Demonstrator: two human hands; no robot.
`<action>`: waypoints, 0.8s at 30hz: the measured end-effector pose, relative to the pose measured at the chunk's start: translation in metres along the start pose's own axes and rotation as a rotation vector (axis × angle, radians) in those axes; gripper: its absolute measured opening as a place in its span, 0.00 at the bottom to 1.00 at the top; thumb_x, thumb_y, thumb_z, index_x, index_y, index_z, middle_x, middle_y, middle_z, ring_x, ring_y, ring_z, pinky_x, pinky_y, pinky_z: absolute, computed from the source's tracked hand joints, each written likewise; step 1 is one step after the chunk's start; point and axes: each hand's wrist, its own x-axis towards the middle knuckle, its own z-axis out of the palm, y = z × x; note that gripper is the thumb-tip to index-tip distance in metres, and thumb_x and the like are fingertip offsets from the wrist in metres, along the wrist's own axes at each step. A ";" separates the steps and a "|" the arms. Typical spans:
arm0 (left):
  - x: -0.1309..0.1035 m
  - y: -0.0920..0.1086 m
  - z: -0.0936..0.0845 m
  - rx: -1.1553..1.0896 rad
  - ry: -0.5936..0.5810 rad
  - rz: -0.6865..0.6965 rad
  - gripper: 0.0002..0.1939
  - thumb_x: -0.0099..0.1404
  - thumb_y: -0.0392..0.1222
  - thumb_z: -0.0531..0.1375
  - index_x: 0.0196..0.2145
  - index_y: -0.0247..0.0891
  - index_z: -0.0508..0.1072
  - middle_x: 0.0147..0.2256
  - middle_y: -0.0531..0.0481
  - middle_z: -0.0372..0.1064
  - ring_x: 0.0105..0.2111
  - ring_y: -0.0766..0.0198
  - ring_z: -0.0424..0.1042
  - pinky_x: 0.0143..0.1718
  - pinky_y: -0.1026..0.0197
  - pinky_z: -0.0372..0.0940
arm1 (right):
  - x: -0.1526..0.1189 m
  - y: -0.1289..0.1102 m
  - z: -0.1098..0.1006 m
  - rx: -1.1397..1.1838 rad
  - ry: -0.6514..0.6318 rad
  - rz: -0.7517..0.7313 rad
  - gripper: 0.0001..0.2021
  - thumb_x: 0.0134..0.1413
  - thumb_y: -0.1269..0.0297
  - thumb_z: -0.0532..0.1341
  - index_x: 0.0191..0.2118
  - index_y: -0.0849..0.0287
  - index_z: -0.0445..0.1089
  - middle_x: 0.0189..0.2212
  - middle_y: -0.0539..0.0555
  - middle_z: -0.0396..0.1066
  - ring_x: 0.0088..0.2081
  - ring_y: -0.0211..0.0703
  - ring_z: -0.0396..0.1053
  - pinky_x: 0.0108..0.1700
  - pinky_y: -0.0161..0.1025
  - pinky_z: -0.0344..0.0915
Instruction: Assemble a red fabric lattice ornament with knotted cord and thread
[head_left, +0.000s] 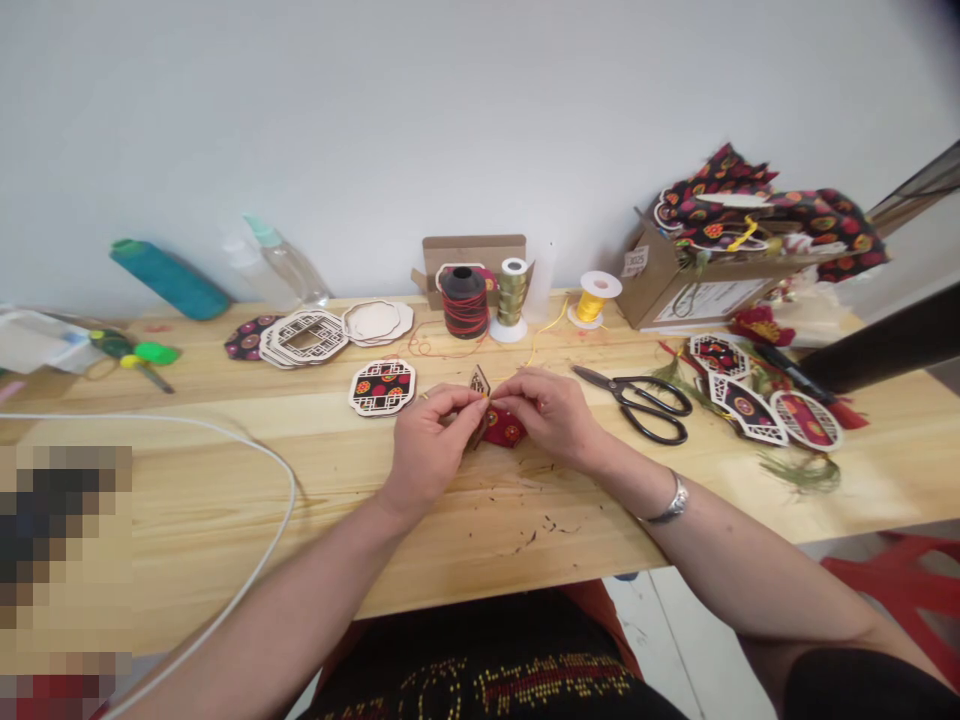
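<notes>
My left hand (431, 445) pinches a small ornament of red patterned cloth (504, 428) with a pointed wooden fretwork tip (480, 380). From the other side, my right hand (553, 415) is closed in a pinch at the ornament's upper edge; whether a thread also lies between those fingertips is too small to tell. The fingers hide much of the piece, which is held just above the wooden table (330, 540). Left of my hands lies an octagonal ornament with a white fretwork frame (382, 388). Black-handled scissors (637, 398) lie open to the right.
Behind my hands stand a dark red thread spool (465, 305), a gold spool (513, 300) and a yellow spool (595, 300). Fretwork frames (304, 338) are stacked back left. A cardboard box (690, 290) of patterned cloth stands right. A white cable (289, 480) crosses the left side.
</notes>
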 end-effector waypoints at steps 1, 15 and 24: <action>0.000 0.000 0.000 -0.006 0.000 -0.007 0.04 0.58 0.40 0.63 0.28 0.39 0.78 0.29 0.51 0.75 0.30 0.65 0.72 0.32 0.64 0.68 | 0.000 0.000 0.000 -0.008 -0.004 0.008 0.07 0.57 0.71 0.60 0.32 0.58 0.75 0.28 0.51 0.74 0.30 0.36 0.70 0.34 0.33 0.64; 0.000 -0.004 0.000 -0.013 -0.017 -0.083 0.05 0.59 0.40 0.63 0.30 0.38 0.79 0.29 0.51 0.76 0.28 0.66 0.73 0.29 0.65 0.68 | -0.002 -0.005 0.000 -0.024 -0.034 0.013 0.06 0.57 0.73 0.60 0.31 0.60 0.74 0.26 0.50 0.73 0.28 0.35 0.68 0.33 0.32 0.62; -0.001 0.002 0.001 -0.023 0.002 -0.084 0.07 0.57 0.42 0.63 0.29 0.37 0.79 0.30 0.51 0.77 0.28 0.66 0.73 0.29 0.66 0.68 | -0.002 -0.003 0.001 0.009 0.027 -0.090 0.06 0.57 0.73 0.59 0.30 0.59 0.69 0.26 0.50 0.70 0.28 0.36 0.66 0.33 0.33 0.63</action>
